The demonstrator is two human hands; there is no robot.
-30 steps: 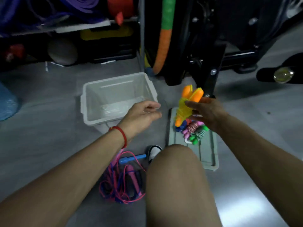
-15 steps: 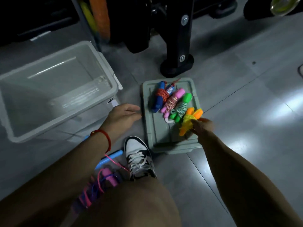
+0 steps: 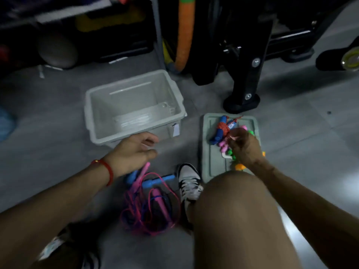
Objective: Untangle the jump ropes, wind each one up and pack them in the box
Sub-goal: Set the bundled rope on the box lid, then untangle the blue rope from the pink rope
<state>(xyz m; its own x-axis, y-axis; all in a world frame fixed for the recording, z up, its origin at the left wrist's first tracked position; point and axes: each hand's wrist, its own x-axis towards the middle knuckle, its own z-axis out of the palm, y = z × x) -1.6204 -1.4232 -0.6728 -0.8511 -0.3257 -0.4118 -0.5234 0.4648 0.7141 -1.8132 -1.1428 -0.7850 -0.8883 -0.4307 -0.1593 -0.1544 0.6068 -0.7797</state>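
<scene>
Resting on the grey lid (image 3: 213, 164), the right hand (image 3: 245, 147) pinches the wound pink-handled jump rope (image 3: 225, 141) beside a blue-handled one (image 3: 220, 131). Left hand (image 3: 132, 152) hovers relaxed, holding nothing, near the clear plastic box (image 3: 134, 107), above tangled pink and blue ropes (image 3: 149, 206) on the floor.

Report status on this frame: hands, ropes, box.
Left hand open, holding nothing, above tangled ropes on floor. Right hand gripping wound ropes on lid. Box holds no ropes. Nothing blocking.
</scene>
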